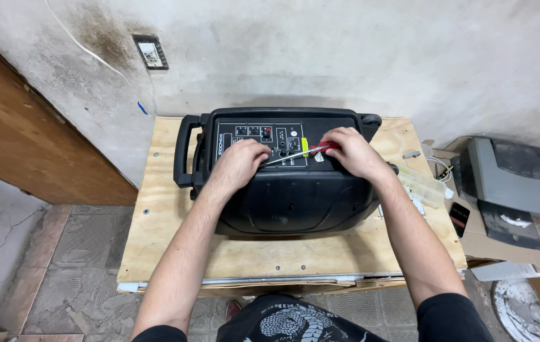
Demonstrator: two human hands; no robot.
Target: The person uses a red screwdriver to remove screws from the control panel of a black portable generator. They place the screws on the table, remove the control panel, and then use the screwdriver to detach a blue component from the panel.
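A black portable speaker [289, 196] lies on its front on a plywood table [156, 209], its rear control panel [263, 140] facing up. My right hand [352, 152] grips a screwdriver with a red and yellow handle [315, 149]; its metal shaft runs left across the panel. My left hand [241, 161] rests on the panel with its fingers curled at the shaft's tip. The tip itself is hidden under my fingers.
A carry handle [184, 152] sticks out of the speaker's left side. A clear plastic box [422, 185] lies at the table's right edge. A grey machine [517, 180] stands on cardboard to the right. A wooden door [23, 133] and a stained wall are behind.
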